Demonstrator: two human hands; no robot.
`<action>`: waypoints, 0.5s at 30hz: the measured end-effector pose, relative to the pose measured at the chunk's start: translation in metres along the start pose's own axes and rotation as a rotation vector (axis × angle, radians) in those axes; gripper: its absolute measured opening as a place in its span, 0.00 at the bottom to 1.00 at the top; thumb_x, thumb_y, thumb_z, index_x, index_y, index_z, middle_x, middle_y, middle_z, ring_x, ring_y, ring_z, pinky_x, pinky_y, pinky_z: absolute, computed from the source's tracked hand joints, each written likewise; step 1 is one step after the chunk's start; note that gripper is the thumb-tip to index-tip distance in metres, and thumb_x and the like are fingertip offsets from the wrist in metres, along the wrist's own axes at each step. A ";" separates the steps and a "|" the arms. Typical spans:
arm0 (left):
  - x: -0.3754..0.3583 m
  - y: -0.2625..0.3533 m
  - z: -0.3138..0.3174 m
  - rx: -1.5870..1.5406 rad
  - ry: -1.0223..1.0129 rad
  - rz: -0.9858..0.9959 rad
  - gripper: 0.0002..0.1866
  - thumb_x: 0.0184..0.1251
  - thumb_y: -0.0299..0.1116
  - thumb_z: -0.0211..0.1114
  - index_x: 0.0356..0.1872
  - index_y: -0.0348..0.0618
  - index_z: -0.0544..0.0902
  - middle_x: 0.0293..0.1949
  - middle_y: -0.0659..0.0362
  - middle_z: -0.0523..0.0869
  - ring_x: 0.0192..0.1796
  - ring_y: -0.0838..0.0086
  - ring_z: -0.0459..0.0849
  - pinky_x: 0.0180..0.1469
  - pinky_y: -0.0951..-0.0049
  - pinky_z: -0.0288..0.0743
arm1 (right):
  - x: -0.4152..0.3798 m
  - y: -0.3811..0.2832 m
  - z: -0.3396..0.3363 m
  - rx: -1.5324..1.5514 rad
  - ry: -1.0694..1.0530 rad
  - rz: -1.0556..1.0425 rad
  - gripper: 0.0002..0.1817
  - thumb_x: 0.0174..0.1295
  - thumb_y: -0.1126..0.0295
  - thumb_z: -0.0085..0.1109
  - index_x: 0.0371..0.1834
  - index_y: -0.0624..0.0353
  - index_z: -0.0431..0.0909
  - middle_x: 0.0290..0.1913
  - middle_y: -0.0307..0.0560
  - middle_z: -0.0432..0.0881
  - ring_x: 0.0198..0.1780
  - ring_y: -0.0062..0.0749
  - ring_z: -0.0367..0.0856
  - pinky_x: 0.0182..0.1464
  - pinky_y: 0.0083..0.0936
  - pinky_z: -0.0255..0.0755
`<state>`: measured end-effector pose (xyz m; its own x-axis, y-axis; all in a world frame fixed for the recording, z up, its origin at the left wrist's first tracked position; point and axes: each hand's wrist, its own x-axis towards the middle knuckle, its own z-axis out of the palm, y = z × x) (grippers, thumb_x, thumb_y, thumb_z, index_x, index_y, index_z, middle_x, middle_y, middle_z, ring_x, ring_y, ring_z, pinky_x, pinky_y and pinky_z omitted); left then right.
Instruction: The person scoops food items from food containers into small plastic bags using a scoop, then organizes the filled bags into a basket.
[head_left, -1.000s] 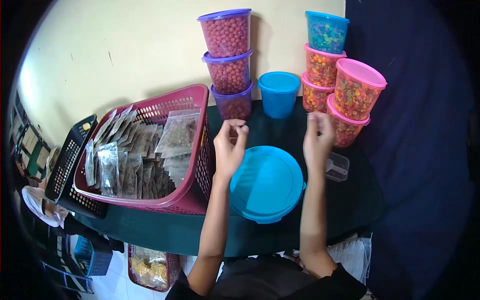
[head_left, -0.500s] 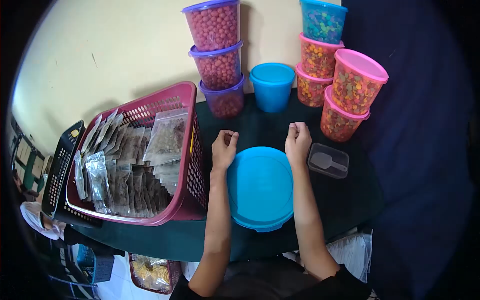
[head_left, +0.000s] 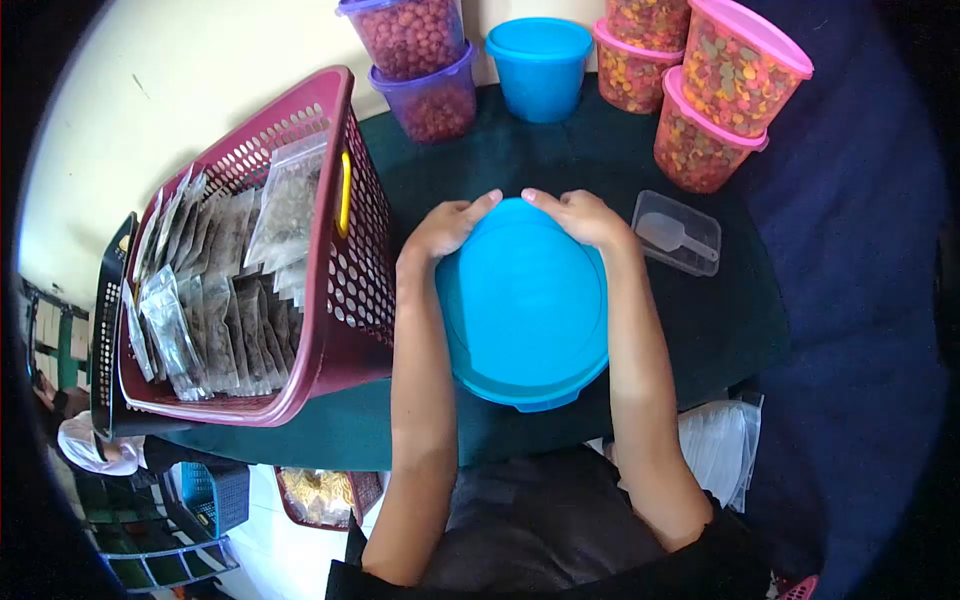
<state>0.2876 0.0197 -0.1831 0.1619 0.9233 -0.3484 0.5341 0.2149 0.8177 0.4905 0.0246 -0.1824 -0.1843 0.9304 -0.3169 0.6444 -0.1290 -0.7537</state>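
Observation:
A round blue lid [head_left: 525, 300] with a small tab on its near side covers a tub in front of me, seen from above. My left hand [head_left: 448, 225] is on the far left of its rim, thumb along the edge. Opposite it, at the far right of the rim, my right hand [head_left: 585, 217] has its thumb on the edge too. Both thumbs point inward, almost meeting; the other fingers curl down behind the rim, mostly hidden. To the right of my right hand lies a clear plastic box [head_left: 677, 233] with a scoop [head_left: 672, 235] inside.
A maroon basket [head_left: 335, 330] full of zip bags [head_left: 225, 290] stands left. At the back are purple-lidded tubs [head_left: 425, 95], another blue tub [head_left: 540, 75] and pink-lidded tubs [head_left: 735, 80]. Clear plastic bags [head_left: 720, 445] hang low right. A person in a white head cover [head_left: 95, 445] is far left.
Both hands have come down from above the tub onto the far rim of the blue lid, closing toward each other. The view has tilted downward.

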 end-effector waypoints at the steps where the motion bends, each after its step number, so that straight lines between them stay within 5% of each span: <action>1: 0.002 -0.003 0.001 0.000 -0.011 -0.010 0.38 0.51 0.62 0.52 0.42 0.28 0.75 0.39 0.47 0.78 0.41 0.68 0.76 0.46 0.72 0.68 | 0.007 0.005 0.003 0.005 -0.006 0.012 0.49 0.42 0.30 0.43 0.39 0.78 0.72 0.43 0.71 0.72 0.49 0.53 0.71 0.50 0.34 0.64; 8: 0.012 -0.012 0.002 -0.016 0.035 0.083 0.37 0.50 0.62 0.53 0.41 0.30 0.76 0.38 0.45 0.79 0.41 0.63 0.77 0.46 0.70 0.68 | 0.011 0.006 0.005 0.049 -0.055 -0.060 0.39 0.44 0.33 0.44 0.37 0.63 0.78 0.41 0.61 0.76 0.46 0.47 0.74 0.48 0.32 0.66; 15: -0.003 0.003 0.004 -0.038 0.088 0.060 0.37 0.48 0.61 0.56 0.37 0.27 0.76 0.34 0.47 0.79 0.37 0.67 0.77 0.42 0.71 0.69 | 0.007 0.005 0.008 0.040 0.089 -0.024 0.44 0.39 0.34 0.51 0.37 0.72 0.75 0.41 0.66 0.74 0.46 0.49 0.74 0.48 0.33 0.66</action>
<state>0.2921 0.0166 -0.1814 0.1180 0.9588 -0.2583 0.4937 0.1690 0.8530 0.4868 0.0274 -0.1932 -0.1318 0.9599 -0.2473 0.6099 -0.1181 -0.7836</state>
